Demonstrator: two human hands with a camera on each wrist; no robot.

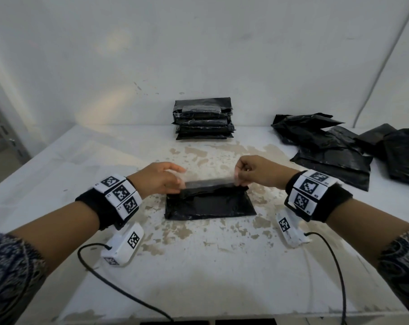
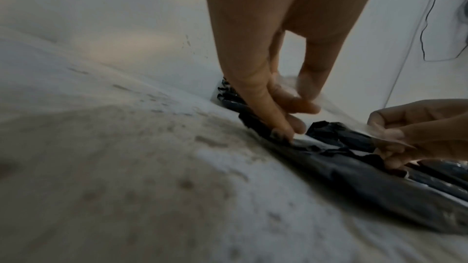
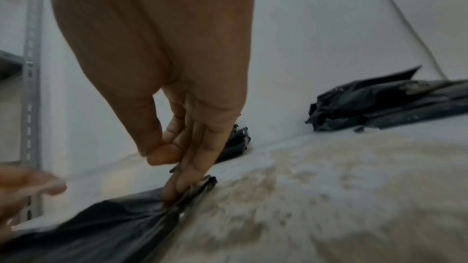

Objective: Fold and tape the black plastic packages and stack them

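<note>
A black plastic package [image 1: 210, 204] lies flat at the centre of the frame on the white, worn tabletop [image 1: 198, 266], its far edge folded over. Both hands are at that fold. The left hand [image 1: 161, 178] pinches 1 end of a clear strip of tape [image 1: 209, 182], and the right hand [image 1: 257, 171] pinches the other end, so the strip is stretched between them just above the folded edge. In the left wrist view the lower fingers [image 2: 266, 111] of that hand press down on the black plastic while thumb and forefinger hold the tape. In the right wrist view the fingers [image 3: 192, 167] reach down onto the package's corner, and thumb and forefinger are closed together.

At the upper centre of the frame, against the wall, stands a stack of taped packages [image 1: 203, 119]. At the upper right a loose heap of unfolded black packages [image 1: 334, 146] sprawls across the tabletop, well apart from the hands.
</note>
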